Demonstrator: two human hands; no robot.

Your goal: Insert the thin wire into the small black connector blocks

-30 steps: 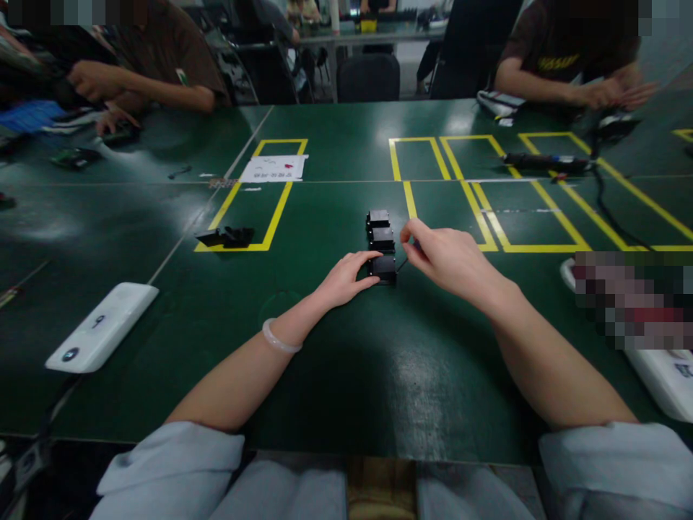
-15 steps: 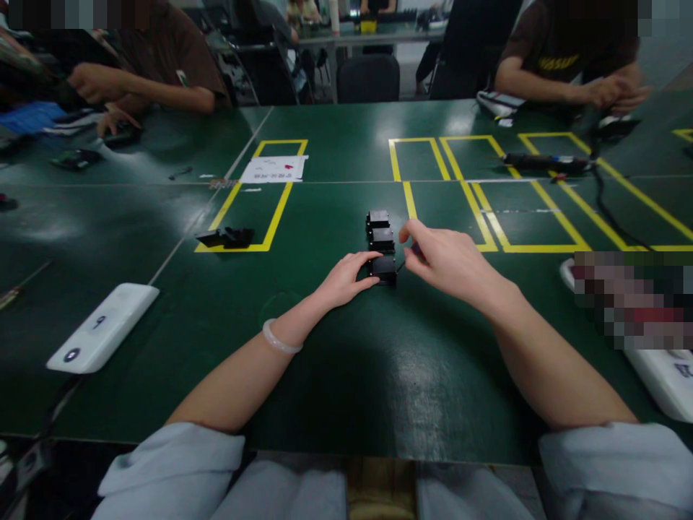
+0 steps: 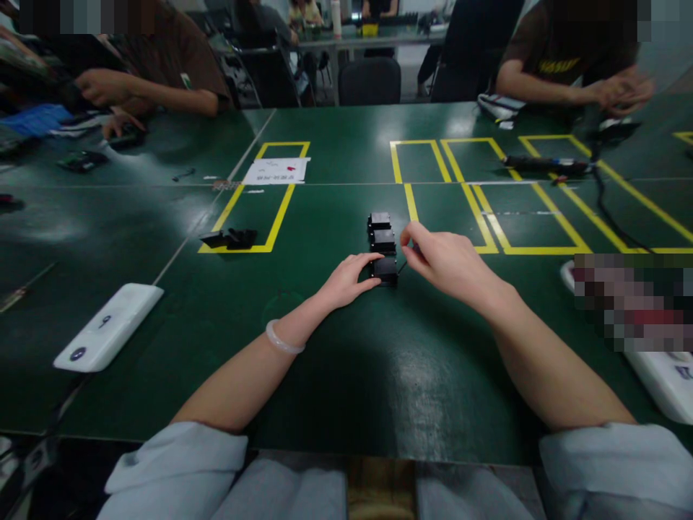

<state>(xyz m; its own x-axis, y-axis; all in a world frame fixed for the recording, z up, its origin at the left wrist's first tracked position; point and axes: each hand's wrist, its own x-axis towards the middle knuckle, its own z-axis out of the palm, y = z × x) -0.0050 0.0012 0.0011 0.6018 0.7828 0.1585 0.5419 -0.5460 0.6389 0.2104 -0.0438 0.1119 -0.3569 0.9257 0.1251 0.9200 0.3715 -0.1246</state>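
Note:
Three small black blocks stand in a row on the green table. My left hand grips the nearest black block from its left side, thumb at the near edge and index finger at the far one. Just beyond it are a middle black block and a farther black block, both untouched. My right hand is closed in a pinch to the right of the row. From its fingers a thin dark shaft points down at the nearest block's right side; the tool's grip is mostly hidden.
Yellow tape outlines mark the table. A black part lies on the left outline, below a white paper label. A white power bank is at left, another white device at right. Two people work across the table.
Both hands keep the same hold at the nearest block. The whole view has shifted slightly, with things appearing a little lower and farther right.

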